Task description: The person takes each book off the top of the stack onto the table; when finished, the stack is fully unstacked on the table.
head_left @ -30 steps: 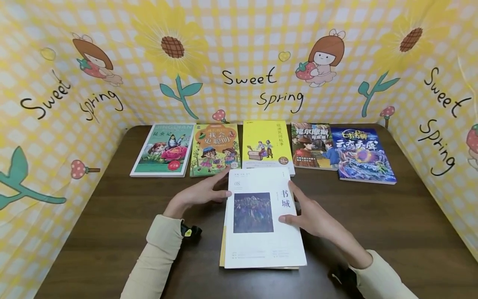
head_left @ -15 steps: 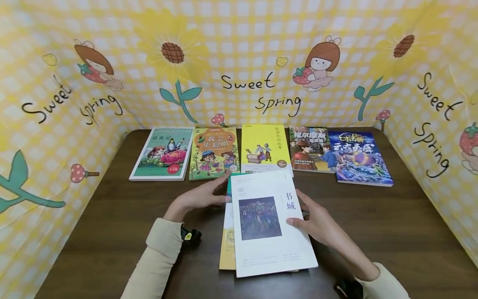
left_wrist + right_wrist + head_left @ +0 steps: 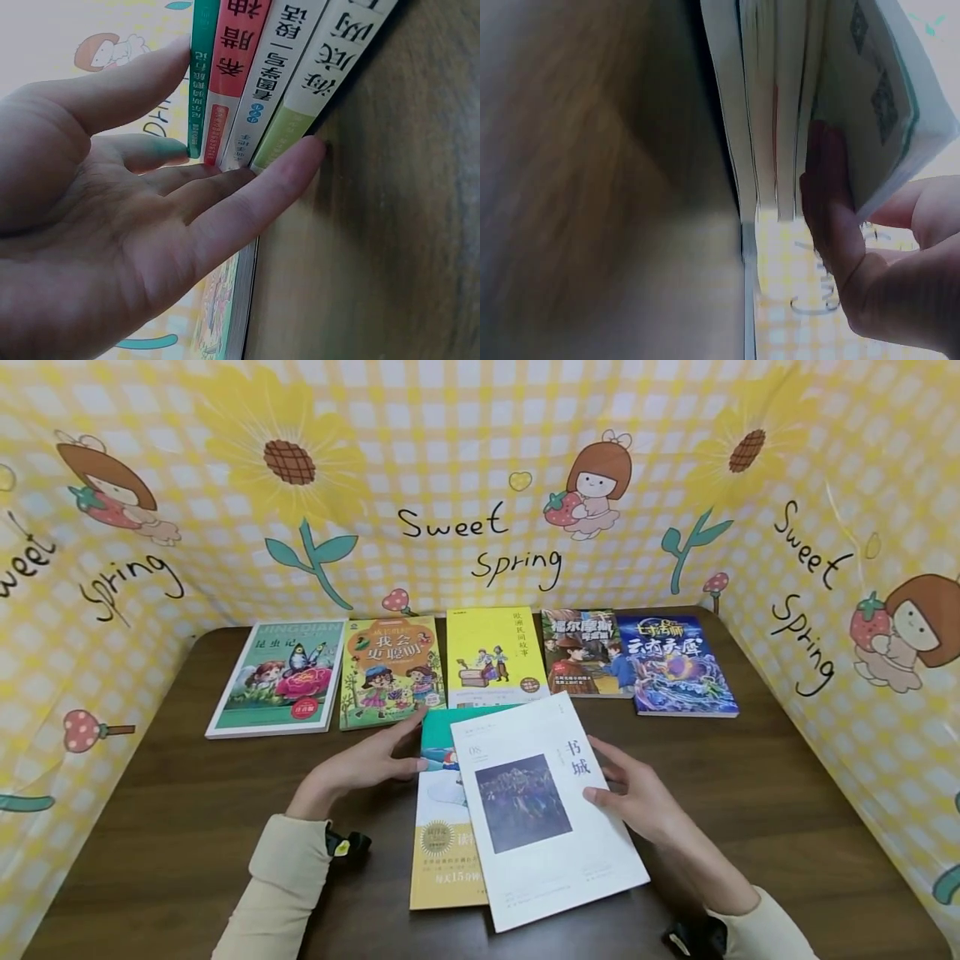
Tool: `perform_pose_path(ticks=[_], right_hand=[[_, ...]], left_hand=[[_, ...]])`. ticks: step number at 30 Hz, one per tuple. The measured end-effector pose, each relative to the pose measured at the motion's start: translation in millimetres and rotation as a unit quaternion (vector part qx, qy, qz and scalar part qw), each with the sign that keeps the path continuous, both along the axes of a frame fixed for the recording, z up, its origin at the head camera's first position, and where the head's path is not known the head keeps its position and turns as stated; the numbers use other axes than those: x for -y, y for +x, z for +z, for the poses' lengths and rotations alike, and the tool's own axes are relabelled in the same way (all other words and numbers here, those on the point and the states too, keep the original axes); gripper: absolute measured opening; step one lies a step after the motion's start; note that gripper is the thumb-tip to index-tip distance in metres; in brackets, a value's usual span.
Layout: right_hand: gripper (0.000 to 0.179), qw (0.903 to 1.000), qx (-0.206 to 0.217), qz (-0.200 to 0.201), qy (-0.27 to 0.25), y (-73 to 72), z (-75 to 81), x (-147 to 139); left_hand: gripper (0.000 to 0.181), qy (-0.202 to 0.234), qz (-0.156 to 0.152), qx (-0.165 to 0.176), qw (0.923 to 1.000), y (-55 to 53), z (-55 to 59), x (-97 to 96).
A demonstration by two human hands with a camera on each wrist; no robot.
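My right hand [image 3: 645, 797] pinches the right edge of a white book [image 3: 551, 877] that has a dark picture on its cover. The thumb is on top and the fingers are underneath, as the right wrist view shows. The white book lies turned and partly lifted over a pile of several books. Uppermost in that pile is a teal, white and yellow book [image 3: 446, 868], partly covered. My left hand [image 3: 367, 768] stands at the pile's left side. Seen from the left wrist, its outstretched fingers touch the spines, including a red-and-white spine [image 3: 225, 67], with the thumb by the teal one.
Along the back of the brown table [image 3: 187, 827] lies a row of books: a green book [image 3: 281, 677], an orange one [image 3: 393, 672], a yellow one [image 3: 495, 652], a detective-cover book [image 3: 588, 652] and a blue one [image 3: 682, 664]. Yellow checked cloth [image 3: 435, 443] encloses the table.
The white book has slid right and turned on the pile with my right hand, uncovering the teal-and-yellow book below. My left hand stays at the pile's side. The head view has shifted right.
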State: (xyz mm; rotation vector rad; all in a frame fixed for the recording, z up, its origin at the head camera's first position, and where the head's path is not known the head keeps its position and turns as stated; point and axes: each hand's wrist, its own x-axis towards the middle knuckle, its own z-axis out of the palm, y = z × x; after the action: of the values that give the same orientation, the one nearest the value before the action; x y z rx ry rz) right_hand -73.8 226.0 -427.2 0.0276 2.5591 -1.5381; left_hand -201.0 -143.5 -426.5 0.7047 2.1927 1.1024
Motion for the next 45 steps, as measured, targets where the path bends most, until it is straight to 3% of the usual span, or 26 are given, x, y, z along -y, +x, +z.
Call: perform_pose_path(ticks=[10, 20, 27, 33, 40, 45], right_hand=[[0.068, 0.9949, 0.022, -0.071, -0.069, 23.1, 15.0, -60], [0.073, 0.9852, 0.051, -0.162, 0.023, 51.5, 10.8, -124], [0.077, 0.9792, 0.079, -0.186, 0.022, 67.0, -3.3, -154], [0.077, 0.9762, 0.078, -0.197, 0.044, 66.8, -15.6, -165], [0.072, 0.9712, 0.084, -0.213, 0.065, 54.4, -25.4, -178], [0.068, 0.9635, 0.075, -0.225, 0.124, 45.7, -28.7, -188]], left_hand=[[0.088, 0.012, -0.007, 0.002, 0.9999, -2.1, -1.9, 0.5], [0.09, -0.007, -0.004, -0.002, 1.0, -0.8, -2.7, 0.7], [0.088, -0.002, -0.008, 0.001, 1.0, -0.6, -0.4, 0.2], [0.087, -0.003, -0.001, 0.005, 1.0, -0.3, -1.9, 2.0], [0.088, -0.003, 0.003, 0.012, 0.9999, 1.9, -3.4, 3.0], [0.088, -0.007, -0.002, 0.005, 1.0, -0.5, -2.5, 0.6]])
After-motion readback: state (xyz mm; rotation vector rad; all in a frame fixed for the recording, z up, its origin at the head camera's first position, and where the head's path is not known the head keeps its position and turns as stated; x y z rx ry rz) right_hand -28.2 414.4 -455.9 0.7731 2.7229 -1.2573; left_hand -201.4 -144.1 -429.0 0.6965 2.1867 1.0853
